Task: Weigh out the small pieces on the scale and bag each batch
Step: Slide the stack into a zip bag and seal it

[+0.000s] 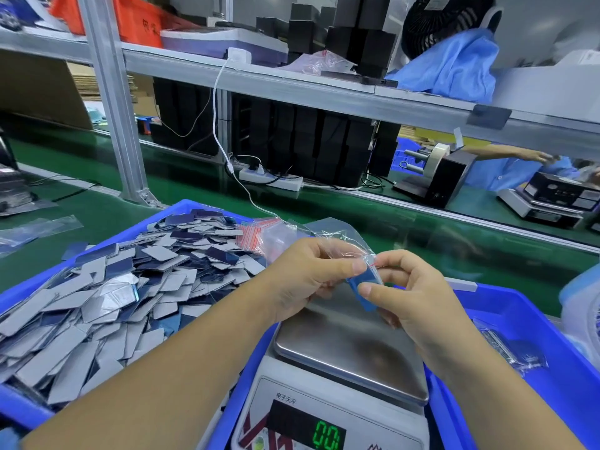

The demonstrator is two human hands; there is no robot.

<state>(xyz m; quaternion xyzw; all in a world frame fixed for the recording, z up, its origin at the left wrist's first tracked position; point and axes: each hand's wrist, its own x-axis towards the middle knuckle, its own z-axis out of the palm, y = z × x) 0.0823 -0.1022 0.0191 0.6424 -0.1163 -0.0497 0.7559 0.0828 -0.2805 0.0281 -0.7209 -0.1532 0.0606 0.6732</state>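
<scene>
Above the steel pan of a digital scale, my left hand and my right hand hold one small clear zip bag between them. The bag has a red seal line and a stack of blue pieces inside. Left thumb and fingers pinch its top edge; the right hand grips its side and bottom. Nothing lies on the pan, and the green display shows zeros. A blue tray at left is heaped with several grey and dark blue flat pieces. A pile of empty zip bags lies at the tray's far corner.
A second blue tray at right holds filled clear bags. Beyond runs a green conveyor belt with a power strip, a tape dispenser and another scale. A person in a blue coat works at far right.
</scene>
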